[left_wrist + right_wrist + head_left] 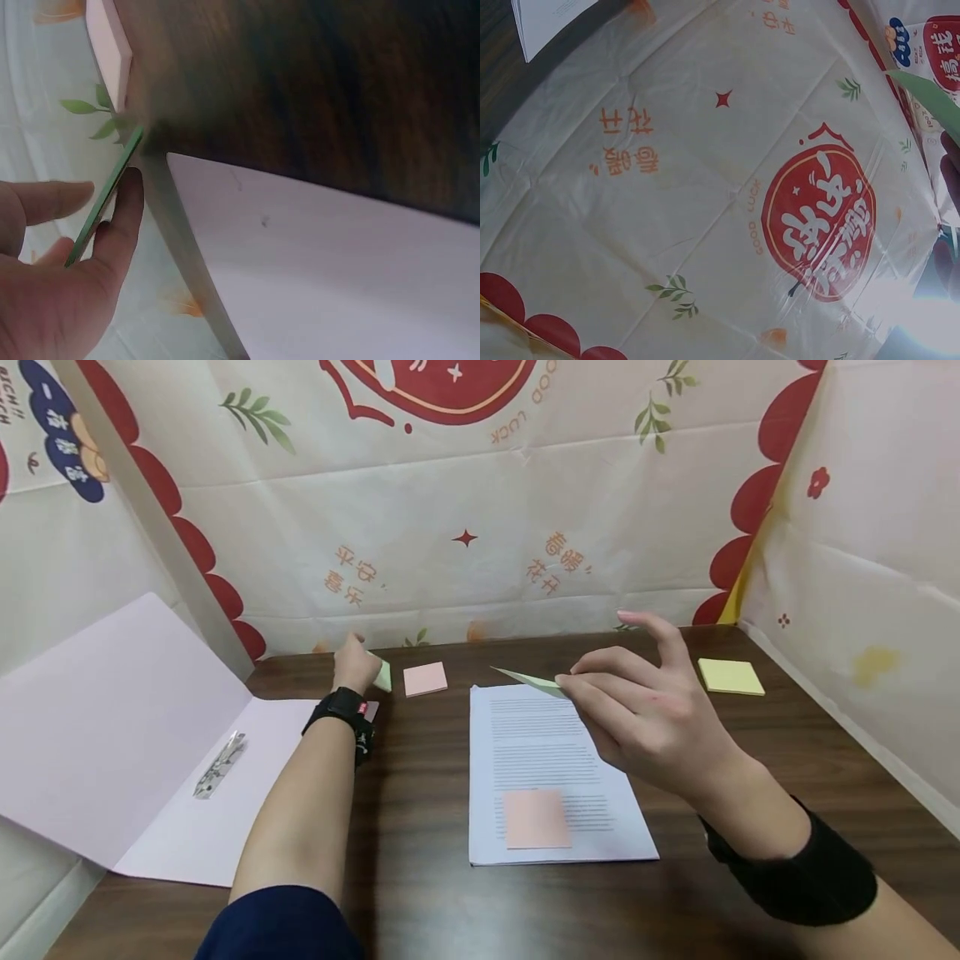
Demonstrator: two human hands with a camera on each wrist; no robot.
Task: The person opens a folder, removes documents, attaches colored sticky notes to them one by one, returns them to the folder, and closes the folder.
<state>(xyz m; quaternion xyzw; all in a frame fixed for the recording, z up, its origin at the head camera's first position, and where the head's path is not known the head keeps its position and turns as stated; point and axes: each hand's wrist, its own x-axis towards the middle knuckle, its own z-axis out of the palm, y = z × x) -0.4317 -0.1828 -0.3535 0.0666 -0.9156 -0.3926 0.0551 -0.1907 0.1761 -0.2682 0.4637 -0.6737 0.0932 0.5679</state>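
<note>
At the far left of the desk [427, 827], an open folder [112, 727] has its cover raised at an angle; its metal clip [220, 766] has its long axis running from near left to far right. Beyond the folder's far edge, the left hand [356, 665] holds a green pad [105, 196] between thumb and fingers; the left wrist view shows the pad nearly edge-on, its line rising from lower left to upper right. A pink pad [425, 679] lies flat just right of it. At centre, a paper stack [540, 735] lies with its long axis running away from the person; a pink note [537, 819] lies on its near end. Above the stack's far end, the right hand [652, 714] pinches a green note [532, 680] by its right end; the note's long visible axis slopes gently, and its free corner points left and slightly upward. A yellow pad [731, 677] lies flat at far right.
</note>
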